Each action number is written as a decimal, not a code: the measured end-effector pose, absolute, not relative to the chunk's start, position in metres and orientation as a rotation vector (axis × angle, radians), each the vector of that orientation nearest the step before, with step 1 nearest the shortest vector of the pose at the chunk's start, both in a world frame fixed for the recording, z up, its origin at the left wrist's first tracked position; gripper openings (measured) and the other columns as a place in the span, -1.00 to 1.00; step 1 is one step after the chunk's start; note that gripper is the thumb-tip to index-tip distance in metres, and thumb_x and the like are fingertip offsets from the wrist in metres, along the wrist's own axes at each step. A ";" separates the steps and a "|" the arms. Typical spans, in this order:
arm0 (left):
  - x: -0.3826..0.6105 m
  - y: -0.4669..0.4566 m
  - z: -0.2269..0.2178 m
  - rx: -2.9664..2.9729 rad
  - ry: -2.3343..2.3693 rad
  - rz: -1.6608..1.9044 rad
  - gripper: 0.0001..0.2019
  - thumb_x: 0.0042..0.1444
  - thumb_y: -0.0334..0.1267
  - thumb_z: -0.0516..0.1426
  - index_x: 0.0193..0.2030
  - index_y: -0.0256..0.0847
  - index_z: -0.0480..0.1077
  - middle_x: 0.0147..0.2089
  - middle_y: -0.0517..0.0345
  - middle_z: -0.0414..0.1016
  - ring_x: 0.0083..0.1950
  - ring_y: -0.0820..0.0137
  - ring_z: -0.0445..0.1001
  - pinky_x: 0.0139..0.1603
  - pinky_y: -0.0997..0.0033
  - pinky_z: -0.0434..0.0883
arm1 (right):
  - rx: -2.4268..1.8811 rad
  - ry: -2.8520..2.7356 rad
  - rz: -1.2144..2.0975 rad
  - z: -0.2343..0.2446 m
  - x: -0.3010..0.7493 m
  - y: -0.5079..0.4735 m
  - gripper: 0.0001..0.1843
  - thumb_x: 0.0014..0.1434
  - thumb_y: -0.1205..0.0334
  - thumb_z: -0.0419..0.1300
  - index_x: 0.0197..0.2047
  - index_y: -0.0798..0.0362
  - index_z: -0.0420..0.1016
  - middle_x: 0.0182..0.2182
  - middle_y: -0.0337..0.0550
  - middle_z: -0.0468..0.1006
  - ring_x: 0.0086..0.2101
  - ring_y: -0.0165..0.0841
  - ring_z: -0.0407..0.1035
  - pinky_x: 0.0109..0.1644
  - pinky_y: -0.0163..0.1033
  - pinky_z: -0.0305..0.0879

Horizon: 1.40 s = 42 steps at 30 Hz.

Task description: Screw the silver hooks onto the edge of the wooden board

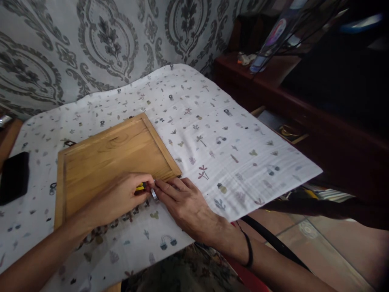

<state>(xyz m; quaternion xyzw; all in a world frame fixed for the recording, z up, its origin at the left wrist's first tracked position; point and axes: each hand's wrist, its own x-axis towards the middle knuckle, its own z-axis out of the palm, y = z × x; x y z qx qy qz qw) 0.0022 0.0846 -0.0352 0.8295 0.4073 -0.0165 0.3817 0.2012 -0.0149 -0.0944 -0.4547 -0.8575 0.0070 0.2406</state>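
Note:
A shallow wooden panel with a raised frame (pixel 115 148) lies on the cloth-covered table. My left hand (pixel 121 198) rests over its near edge, fingers closed around a small yellow-and-black tool (pixel 140 187); most of the tool is hidden by the fingers. Just beside it, my right hand (pixel 185 207) has its fingertips pinched at a small shiny metal piece (pixel 154 194), close to the panel's near right corner. Fingertips of both hands nearly meet there. Below the near edge runs a row of small brown-and-cream pieces (pixel 121 219), partly covered by my left forearm.
A dark metal catch (pixel 70 143) sticks out at the panel's far edge. On the left lies a black phone (pixel 14 177). The printed white cloth (pixel 194 125) spreads over the table. To the right stands a dark red desk (pixel 291 97) with an open drawer (pixel 281 125).

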 end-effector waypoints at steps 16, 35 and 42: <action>0.002 0.043 -0.021 2.663 1.197 0.138 -0.91 0.24 -0.35 0.13 -0.24 -0.16 0.47 -0.24 0.14 0.53 -0.18 0.27 0.52 -0.26 0.33 0.39 | -1.242 -2.313 0.004 -0.097 0.200 -0.014 -0.63 0.39 0.42 0.14 0.23 0.20 0.50 0.17 -0.02 0.61 0.00 -0.13 0.37 -0.05 -0.03 0.33; 0.009 -0.033 -0.046 2.677 1.385 -0.213 -0.66 0.36 -0.36 0.06 0.22 -0.24 0.45 -0.25 0.02 0.70 -0.31 0.23 0.66 -0.39 0.33 0.47 | -1.242 -2.339 -0.070 -0.100 0.199 -0.013 -0.65 0.41 0.43 0.09 0.19 0.18 0.53 0.16 -0.01 0.62 -0.02 -0.11 0.43 -0.06 -0.02 0.37; 0.026 -0.029 -0.043 2.296 1.479 -0.559 -0.42 0.46 -0.28 -0.07 0.56 -0.43 0.00 -0.13 -0.17 0.72 -0.15 0.09 0.71 -0.11 0.10 0.56 | -1.231 -2.345 -0.075 -0.102 0.200 -0.012 -0.64 0.41 0.44 0.08 0.19 0.18 0.53 0.17 -0.01 0.62 -0.03 -0.14 0.43 -0.05 -0.05 0.38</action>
